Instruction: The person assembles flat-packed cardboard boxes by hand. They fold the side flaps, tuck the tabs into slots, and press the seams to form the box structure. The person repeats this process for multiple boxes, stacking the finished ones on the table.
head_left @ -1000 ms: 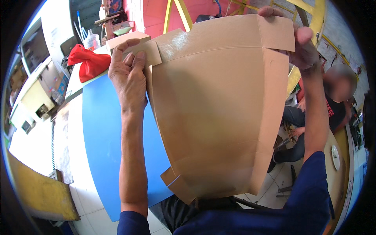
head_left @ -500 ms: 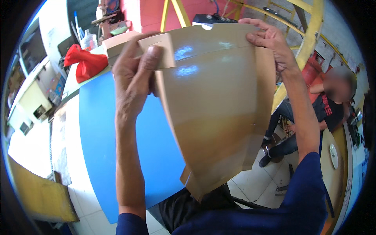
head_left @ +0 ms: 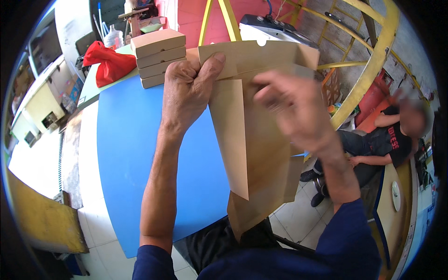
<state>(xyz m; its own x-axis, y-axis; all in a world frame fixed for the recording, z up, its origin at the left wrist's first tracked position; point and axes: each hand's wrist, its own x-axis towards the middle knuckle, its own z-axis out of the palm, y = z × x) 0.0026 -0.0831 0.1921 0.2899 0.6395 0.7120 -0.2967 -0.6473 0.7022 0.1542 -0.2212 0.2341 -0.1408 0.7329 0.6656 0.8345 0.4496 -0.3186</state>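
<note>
A flat brown cardboard box blank, partly folded along its creases, stands tilted up in front of me over the blue tabletop. My left hand is closed on its upper left corner, the thumb lying along the near face. Below that hand a long side flap is folded inward. My right hand, smeared by motion, is over the blank's upper middle; whether it touches the board I cannot tell. Left of the blank, a stack of shallow brown cardboard boxes sits at the table's far end.
Beside the stack lies a red cloth bag. A yellow metal frame rises at the right. Beyond it a person in a dark shirt is seated, near a wooden table with a white oval item on it.
My right hand has left the blank's upper right corner and moved down and left across its face. The left side flap now shows folded inward. My left hand keeps its hold.
</note>
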